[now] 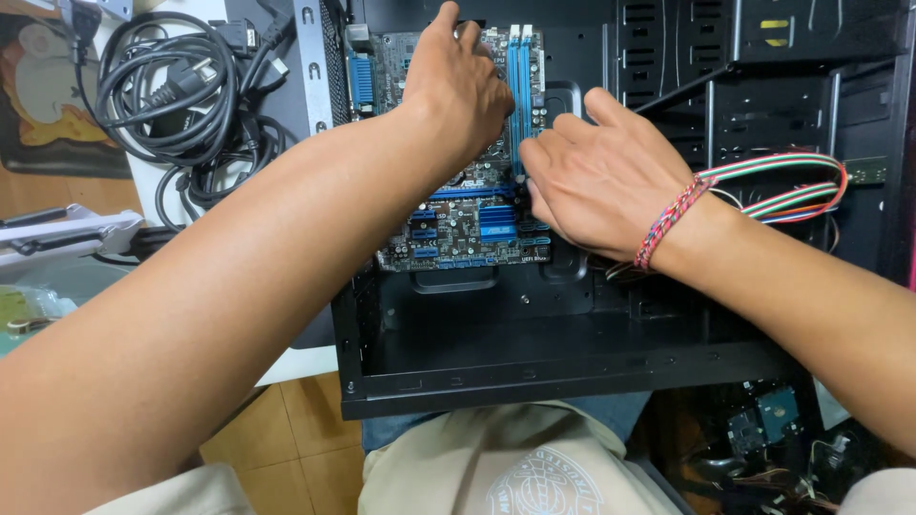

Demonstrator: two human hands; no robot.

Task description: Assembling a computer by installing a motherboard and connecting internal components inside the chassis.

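Observation:
A dark motherboard with blue slots and heatsinks lies inside an open black computer case. My left hand rests palm down on the board's upper middle, fingers curled over whatever sits beneath, which is hidden. My right hand, with a braided wristband, touches the board's right edge beside the blue memory slots; its fingertips are tucked out of sight. Neither hand visibly holds a loose item.
Coiled black power cables lie on the white surface left of the case. Striped ribbon wires loop by the drive bays at right. A bare hard drive lies on the floor at lower right. My lap is just under the case.

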